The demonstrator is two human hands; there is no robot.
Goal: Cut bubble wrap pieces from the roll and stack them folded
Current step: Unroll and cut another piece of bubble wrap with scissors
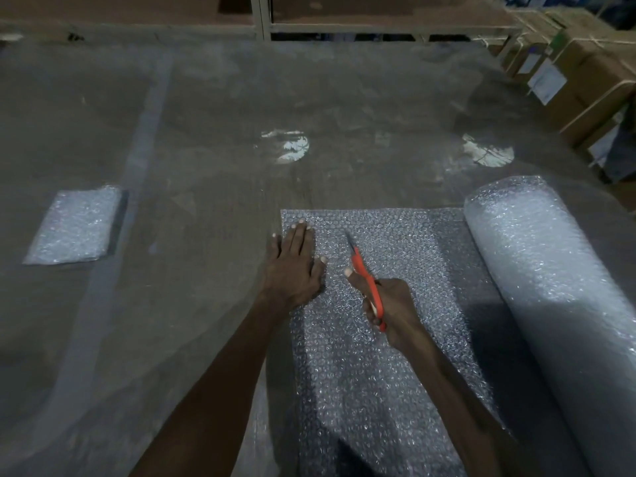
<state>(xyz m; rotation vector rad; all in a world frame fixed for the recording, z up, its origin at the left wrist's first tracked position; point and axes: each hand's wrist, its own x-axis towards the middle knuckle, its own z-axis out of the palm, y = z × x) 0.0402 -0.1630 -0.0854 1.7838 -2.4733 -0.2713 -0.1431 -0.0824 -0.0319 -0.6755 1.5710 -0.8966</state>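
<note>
Left hand (296, 266) presses flat on the sheet (378, 339), pinning it taut; just beside it the right hand (389, 311) grips scissors (364, 273) — blade on the wrap. Roll (550, 287) lies beyond the right hand — stack (74, 227) far left.

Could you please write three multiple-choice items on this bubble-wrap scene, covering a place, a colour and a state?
1. Where does the roll lie relative to the unrolled sheet?
A. on its right
B. on its left
C. on top of it

2. What colour is the handle of the cutter?
A. blue
B. orange-red
C. green

3. What is the left hand doing?
A. gripping the roll
B. lifting the folded piece
C. pressing flat on the sheet

Answers: 1 A, the roll sits at the sheet's right edge. 2 B, the handle in the right hand is orange-red. 3 C, its straight fingers lie on the sheet.
</note>
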